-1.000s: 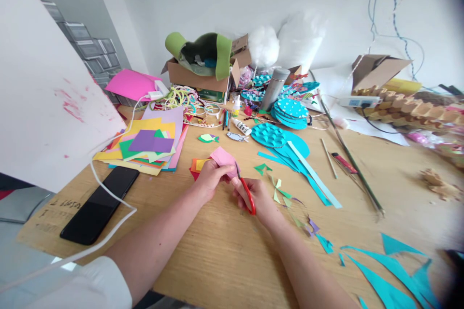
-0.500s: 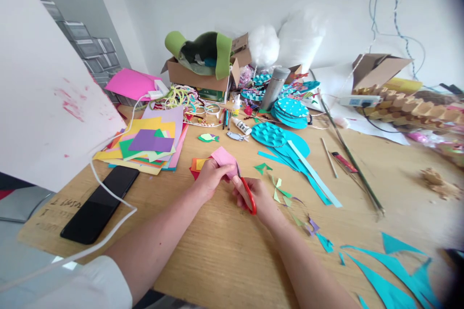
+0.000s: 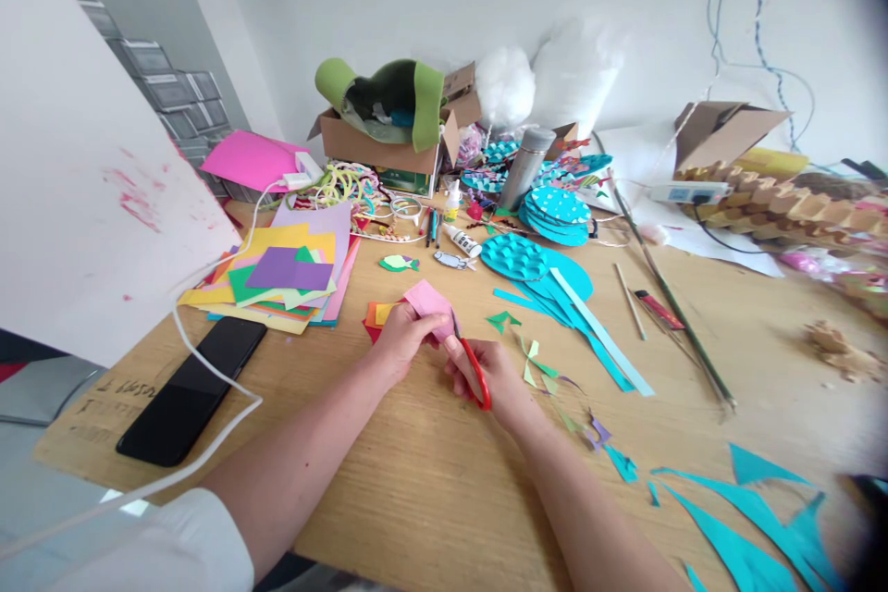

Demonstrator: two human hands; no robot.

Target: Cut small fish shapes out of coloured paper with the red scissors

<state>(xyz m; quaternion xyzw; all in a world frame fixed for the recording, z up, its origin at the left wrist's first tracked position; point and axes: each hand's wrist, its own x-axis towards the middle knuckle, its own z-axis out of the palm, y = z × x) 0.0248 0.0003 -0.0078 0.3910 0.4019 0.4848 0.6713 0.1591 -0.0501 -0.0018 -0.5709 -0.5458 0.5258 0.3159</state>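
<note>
Near the middle of the wooden table (image 3: 416,481), my left hand (image 3: 404,339) pinches a piece of pink paper (image 3: 428,300). My right hand (image 3: 482,372) is closed around red-handled scissors (image 3: 477,375), whose dark blades meet the paper's right edge. Red and yellow-orange paper pieces (image 3: 379,314) lie just left of and partly behind my left hand. Beyond the hands rest a green paper fish (image 3: 399,264) and a grey-blue one (image 3: 454,261). Green scraps (image 3: 502,321) are to the right of the pink paper.
Stacked coloured paper (image 3: 289,269) and a black phone (image 3: 191,391) with a white cable across it are at left. Turquoise ovals and strips (image 3: 589,324), a long green stick (image 3: 670,296) and a red cutter (image 3: 659,309) lie right. A thermos (image 3: 525,168) stands behind.
</note>
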